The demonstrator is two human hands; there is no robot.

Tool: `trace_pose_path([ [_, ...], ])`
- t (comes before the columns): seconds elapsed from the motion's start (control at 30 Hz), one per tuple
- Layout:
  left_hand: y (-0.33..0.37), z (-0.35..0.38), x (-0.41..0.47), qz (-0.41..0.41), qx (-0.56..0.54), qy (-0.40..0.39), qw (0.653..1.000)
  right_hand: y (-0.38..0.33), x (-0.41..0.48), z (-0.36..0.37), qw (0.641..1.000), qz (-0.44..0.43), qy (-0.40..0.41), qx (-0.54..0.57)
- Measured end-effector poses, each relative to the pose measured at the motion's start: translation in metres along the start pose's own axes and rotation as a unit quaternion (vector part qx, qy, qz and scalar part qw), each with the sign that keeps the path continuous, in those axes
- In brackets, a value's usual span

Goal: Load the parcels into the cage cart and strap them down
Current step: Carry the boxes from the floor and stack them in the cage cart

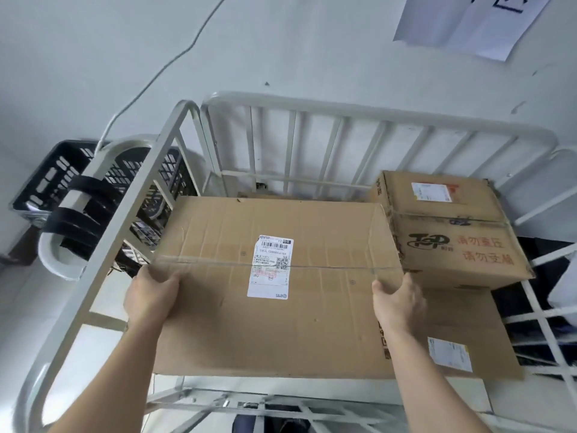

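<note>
A large flat cardboard parcel with a white shipping label fills the middle of the view, inside the grey cage cart. My left hand grips its left edge and my right hand grips its right edge. To its right a smaller box with red print sits on top of another cardboard box in the cart. Black straps are wrapped around a rail on the cart's left side.
A black plastic crate stands against the white wall left of the cart. A white cable runs down the wall. Papers hang at the top right. The cart's right mesh side borders the boxes.
</note>
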State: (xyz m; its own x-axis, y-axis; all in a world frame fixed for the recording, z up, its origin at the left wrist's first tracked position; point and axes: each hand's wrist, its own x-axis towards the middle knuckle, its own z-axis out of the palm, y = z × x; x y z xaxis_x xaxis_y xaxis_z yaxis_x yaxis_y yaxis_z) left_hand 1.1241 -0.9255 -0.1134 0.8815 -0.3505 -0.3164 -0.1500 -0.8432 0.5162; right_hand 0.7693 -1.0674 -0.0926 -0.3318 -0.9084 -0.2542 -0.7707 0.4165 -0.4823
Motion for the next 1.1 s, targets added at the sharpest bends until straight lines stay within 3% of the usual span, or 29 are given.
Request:
trace_pose_path([
  [0.5, -0.071, 0.143, 0.068, -0.023, 0.013, -0.054, 0.998, 0.074, 0.046, 0.152, 0.991, 0.091, -0.061, -0.074],
  [0.7, -0.108, 0.192, 0.075, -0.054, -0.035, -0.031, 0.997, 0.115, 0.051, 0.204, 0.989, 0.126, -0.048, -0.054],
  [1.1, -0.131, 0.204, 0.042, -0.087, -0.062, 0.025, 0.994, 0.141, 0.042, 0.209, 0.988, 0.148, 0.012, -0.035],
])
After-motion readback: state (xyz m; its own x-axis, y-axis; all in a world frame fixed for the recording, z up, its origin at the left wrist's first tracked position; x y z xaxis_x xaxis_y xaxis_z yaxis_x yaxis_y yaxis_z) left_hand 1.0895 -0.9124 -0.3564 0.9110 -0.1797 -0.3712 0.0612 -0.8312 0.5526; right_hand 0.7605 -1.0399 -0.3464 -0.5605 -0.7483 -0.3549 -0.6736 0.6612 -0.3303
